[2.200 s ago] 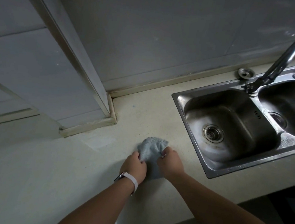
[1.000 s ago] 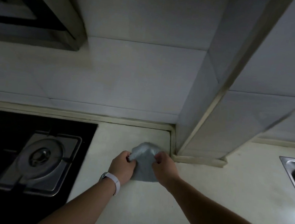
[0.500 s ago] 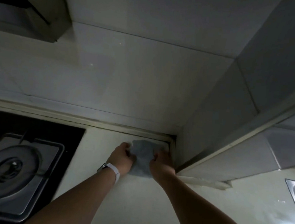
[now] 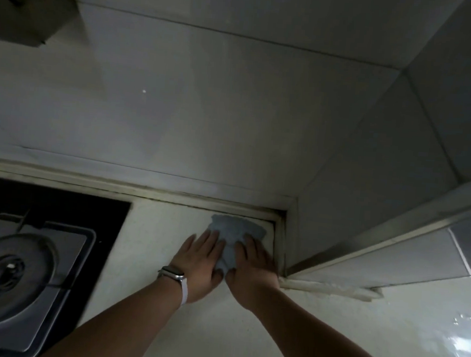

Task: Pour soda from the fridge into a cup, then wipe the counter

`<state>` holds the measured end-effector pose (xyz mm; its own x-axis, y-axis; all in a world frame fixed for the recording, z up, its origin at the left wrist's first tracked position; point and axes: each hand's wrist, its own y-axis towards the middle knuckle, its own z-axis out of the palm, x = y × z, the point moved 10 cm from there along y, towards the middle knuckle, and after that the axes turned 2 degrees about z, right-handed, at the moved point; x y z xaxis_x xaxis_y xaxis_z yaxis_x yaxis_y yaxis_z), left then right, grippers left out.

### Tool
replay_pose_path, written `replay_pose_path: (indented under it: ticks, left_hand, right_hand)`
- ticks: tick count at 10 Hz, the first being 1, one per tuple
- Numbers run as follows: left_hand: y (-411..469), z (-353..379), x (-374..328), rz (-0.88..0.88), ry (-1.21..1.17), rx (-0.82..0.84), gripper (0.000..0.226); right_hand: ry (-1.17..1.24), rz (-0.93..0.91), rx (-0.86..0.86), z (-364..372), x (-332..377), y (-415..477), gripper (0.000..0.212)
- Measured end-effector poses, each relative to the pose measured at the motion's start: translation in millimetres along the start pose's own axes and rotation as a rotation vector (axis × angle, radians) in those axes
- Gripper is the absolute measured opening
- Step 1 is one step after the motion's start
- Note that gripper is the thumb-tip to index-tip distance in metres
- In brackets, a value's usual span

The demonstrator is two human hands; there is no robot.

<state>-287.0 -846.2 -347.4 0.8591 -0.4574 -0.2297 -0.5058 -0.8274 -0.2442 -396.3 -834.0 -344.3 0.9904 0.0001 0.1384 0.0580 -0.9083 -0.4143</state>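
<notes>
We face a pale tiled wall [image 4: 206, 105] that fills the upper half of the view, and below it the light speckled counter [image 4: 153, 236] runs from left to right, with a wet gleam on its far right part. A tiled column [image 4: 370, 174] with a metal corner strip juts out from the wall on the right and meets the counter in a grimy seam. At the left a black gas stove [image 4: 107, 219] is set into the counter, its round burner [image 4: 10, 270] sitting on a steel plate. The corner of a hood [image 4: 25, 1] hangs at the top left. The grey-blue cloth [image 4: 236, 229] lies flat on the counter in the back corner, its far edge touching the strip along the wall and its right edge just beside the column. Our left hand [image 4: 202, 263] and right hand [image 4: 252, 267] lie side by side on the near part of the cloth, both spread flat with straight fingers pressing it down, thumbs nearly meeting. A watch [image 4: 174, 273] with a white strap sits on our left wrist; its dark face is too small for us to read, and we can make out no writing on the stove.
</notes>
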Motion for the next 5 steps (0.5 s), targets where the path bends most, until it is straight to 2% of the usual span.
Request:
replay_pose_path:
  ticks: [3, 4, 5]
  left_hand:
    - [-3, -7, 1, -0.093, -0.02, 0.074, 0.076]
    - [-25, -26, -2, -0.123, -0.043, 0.022, 0.076]
    - [-57, -34, -16, -0.115, -0.088, 0.058, 0.072]
  right_hand:
    - [-0.072, -0.04, 0.043, -8, -7, 8, 0.078]
    - [-0.007, -0.044, 0.011, -26, -5, -14, 0.072]
    - [0.061, -0.054, -0.022, -41, -1, -49, 0.061]
